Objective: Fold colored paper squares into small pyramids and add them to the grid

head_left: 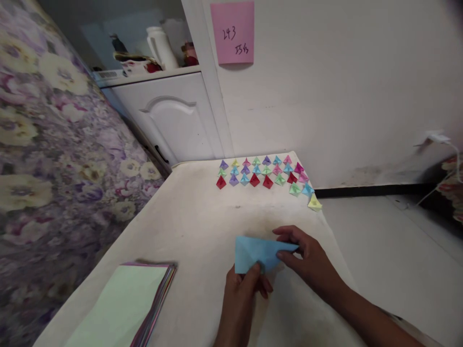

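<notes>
Lower centre of the frame, we've got the blue paper [258,251]: our left hand [243,285] clamps its bottom edge, our right hand [306,255] pinches the pointed end, small folded papers [254,180] lined up above.

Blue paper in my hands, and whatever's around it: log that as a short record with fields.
item: blue paper, partly folded
left hand: gripping its lower edge
right hand: holding its pointed right end
far end of table: small folded papers, many colours
near left: paper stack, pale green on top
wall: pink note with handwriting
</notes>
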Tool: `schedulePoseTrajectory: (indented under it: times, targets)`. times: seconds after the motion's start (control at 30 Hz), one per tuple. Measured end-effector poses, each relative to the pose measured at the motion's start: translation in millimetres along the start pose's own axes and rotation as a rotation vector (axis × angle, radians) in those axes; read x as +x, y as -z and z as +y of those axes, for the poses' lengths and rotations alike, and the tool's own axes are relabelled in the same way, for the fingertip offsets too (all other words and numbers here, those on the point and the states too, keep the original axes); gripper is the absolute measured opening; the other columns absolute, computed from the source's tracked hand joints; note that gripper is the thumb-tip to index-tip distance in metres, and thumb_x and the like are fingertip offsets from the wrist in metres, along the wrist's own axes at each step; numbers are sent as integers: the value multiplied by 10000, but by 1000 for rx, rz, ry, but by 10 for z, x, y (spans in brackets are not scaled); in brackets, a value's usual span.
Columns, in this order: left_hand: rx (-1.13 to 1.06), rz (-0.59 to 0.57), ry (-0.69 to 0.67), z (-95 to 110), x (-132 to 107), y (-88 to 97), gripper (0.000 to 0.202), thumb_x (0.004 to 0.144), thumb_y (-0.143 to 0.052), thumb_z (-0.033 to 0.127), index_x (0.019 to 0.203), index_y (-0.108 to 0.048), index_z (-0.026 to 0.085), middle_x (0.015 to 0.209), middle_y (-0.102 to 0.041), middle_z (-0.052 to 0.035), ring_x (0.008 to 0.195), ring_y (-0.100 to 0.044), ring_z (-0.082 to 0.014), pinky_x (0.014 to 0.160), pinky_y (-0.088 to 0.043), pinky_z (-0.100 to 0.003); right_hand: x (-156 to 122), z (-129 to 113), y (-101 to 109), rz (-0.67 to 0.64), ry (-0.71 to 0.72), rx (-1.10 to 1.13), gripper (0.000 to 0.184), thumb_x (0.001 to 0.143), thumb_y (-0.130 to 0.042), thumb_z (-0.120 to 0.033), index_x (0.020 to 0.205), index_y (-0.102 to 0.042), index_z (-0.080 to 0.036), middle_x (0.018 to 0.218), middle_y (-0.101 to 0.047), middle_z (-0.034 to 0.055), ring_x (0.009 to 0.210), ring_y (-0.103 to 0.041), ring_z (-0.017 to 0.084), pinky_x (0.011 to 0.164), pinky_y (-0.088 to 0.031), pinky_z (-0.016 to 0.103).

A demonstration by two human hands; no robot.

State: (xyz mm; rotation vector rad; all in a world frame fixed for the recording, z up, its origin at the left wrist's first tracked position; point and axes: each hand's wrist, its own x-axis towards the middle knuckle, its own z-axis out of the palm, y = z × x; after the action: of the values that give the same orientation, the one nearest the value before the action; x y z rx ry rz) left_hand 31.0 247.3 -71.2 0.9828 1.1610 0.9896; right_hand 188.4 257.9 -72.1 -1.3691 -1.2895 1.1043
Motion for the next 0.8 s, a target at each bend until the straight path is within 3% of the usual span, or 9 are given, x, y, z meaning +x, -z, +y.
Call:
schedulePoseTrajectory:
  times: [0.17, 0.43, 0.67, 0.8]
  targets:
    - [118, 53, 25, 2, 17, 24, 386, 792, -554, 349, 473, -598, 137, 455, -570, -29, 468, -490, -127, 511, -359, -234, -11, -32, 15, -29, -2, 27, 331, 686, -585, -109, 997, -585, -223, 937, -647, 19, 898, -593, 179, 750, -468, 286]
    - [211, 7, 39, -14, 36, 53, 371, 757, -599, 319, 432, -603, 140, 408, -566, -29, 449, -505, -133, 519, -377, -238, 11, -66, 33, -140, -57, 16, 201, 665, -600, -108, 847, -622, -191, 781, -655, -4, 749, -592, 156, 649, -455, 244]
    - [-15, -53, 69, -100, 100, 54, 183, 731, -655, 302, 690, -621, 127, 418, -574, -3, 368, -450, -100, 403, -312, -202, 27, 19, 51, -242, -97, 103, 146, 657, -615, -116, 795, -622, -165, 724, -622, -11, 667, -542, 130, 590, -405, 221]
    - [-245, -59, 77, -133, 124, 107, 167, 792, -617, 306, 797, -595, 140, 447, -554, 19, 420, -424, -65, 430, -273, -170, 74, 97, 71, -271, -116, 211, 167, 638, -650, -132, 802, -633, -152, 720, -614, -10, 648, -530, 124, 579, -386, 220]
